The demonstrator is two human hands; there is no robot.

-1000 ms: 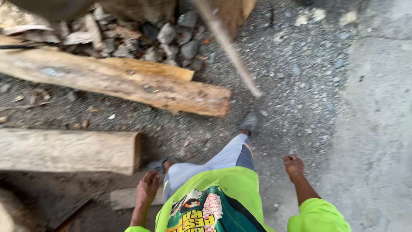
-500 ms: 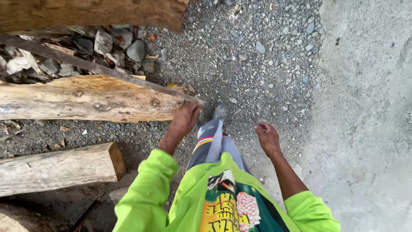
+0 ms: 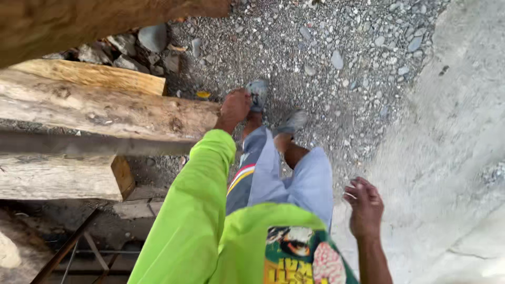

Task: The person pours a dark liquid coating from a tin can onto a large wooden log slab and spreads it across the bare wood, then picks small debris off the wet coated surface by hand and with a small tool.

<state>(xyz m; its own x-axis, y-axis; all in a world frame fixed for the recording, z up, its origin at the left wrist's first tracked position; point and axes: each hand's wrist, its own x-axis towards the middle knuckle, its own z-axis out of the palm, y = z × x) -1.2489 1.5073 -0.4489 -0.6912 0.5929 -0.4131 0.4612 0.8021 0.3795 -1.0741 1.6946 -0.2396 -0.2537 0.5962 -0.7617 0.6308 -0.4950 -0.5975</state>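
Timber log lies on the gravel, its end touching the left hand, whose grip curls there without clearly clasping. Right hand hangs loosely open, empty. Judging by this, lifting hasn't begun.

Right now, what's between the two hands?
In the head view, the person's own legs in pale blue shorts lie between the left hand, at the log's end, and the right hand.

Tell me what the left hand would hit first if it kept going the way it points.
Likely the cut end of the big log: the left hand is already at that end, reaching forward. Whether it touches is unclear, since depth is hard to judge from above.
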